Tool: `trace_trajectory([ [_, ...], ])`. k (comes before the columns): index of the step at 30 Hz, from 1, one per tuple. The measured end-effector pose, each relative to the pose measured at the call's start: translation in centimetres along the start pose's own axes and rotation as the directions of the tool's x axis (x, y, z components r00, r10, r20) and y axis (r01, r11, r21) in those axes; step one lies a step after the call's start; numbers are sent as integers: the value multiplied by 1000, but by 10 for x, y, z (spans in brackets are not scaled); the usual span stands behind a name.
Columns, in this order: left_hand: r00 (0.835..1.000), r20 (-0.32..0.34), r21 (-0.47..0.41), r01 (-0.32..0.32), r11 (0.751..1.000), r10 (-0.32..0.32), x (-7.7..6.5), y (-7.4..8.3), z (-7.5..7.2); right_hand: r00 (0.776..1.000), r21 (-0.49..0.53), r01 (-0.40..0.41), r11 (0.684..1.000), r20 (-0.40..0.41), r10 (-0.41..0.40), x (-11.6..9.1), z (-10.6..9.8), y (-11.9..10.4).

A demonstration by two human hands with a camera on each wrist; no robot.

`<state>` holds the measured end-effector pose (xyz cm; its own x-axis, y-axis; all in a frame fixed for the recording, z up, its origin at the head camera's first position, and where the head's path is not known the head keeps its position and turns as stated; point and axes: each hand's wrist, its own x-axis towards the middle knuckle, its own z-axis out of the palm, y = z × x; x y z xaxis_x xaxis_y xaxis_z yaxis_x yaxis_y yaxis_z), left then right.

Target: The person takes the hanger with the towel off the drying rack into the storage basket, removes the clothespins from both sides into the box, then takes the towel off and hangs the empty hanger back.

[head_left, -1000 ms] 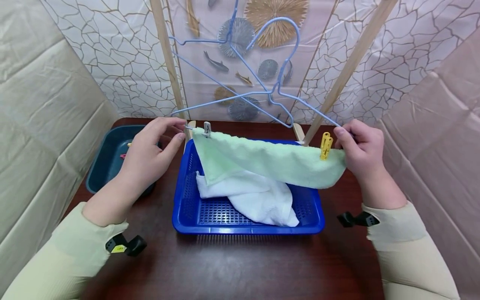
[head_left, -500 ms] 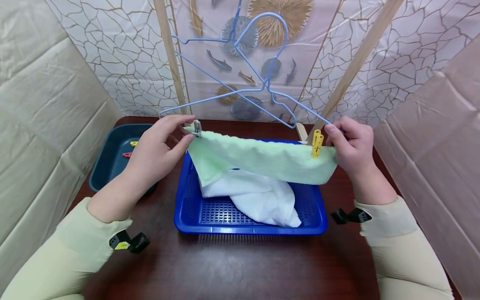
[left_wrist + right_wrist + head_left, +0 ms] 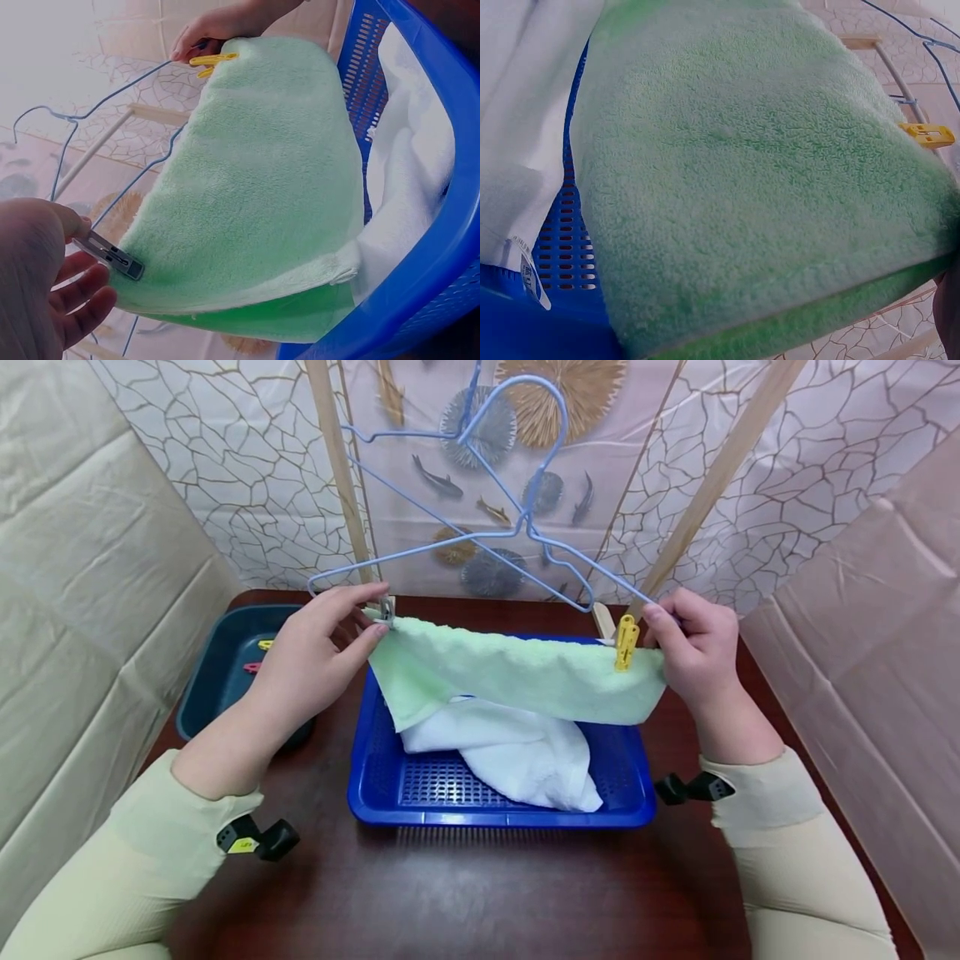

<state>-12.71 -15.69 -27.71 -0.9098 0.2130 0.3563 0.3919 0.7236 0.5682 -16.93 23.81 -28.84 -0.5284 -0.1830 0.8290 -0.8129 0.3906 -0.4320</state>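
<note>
A light green towel [image 3: 517, 677] hangs folded over the lower bar of a blue wire hanger [image 3: 420, 552]. A grey clothespin [image 3: 112, 255] clips its left end, and a yellow clothespin [image 3: 626, 643] clips it near the right end. My left hand [image 3: 311, 647] pinches the grey clothespin between thumb and finger, its other fingers loosely bent behind. My right hand [image 3: 693, 647] grips the right corner of the hanger, with the thumb on the wire. In the right wrist view the towel [image 3: 742, 172] fills most of the picture and hides most of that hand.
A blue basket [image 3: 495, 818] with a white towel [image 3: 525, 752] in it stands below the green towel. At the left is a dark teal bin [image 3: 202, 685] with yellow and pink clothespins. A second blue hanger [image 3: 405, 435] hangs behind, between wooden posts [image 3: 720, 477].
The hanger and green towel have shifted left and slightly up with my right hand. My left hand has gone from the hanger's left end to the grey clothespin.
</note>
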Motion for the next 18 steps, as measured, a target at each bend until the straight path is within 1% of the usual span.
trace_trajectory([
  [6,1000,20,17,-13,1000,13,1,0,0,1000,-11,-16,1000,11,16,0,1,-2],
  [18,999,43,41,-31,999,29,2,-2,0,1000,-16,-5,1000,21,5,0,1,-1],
])
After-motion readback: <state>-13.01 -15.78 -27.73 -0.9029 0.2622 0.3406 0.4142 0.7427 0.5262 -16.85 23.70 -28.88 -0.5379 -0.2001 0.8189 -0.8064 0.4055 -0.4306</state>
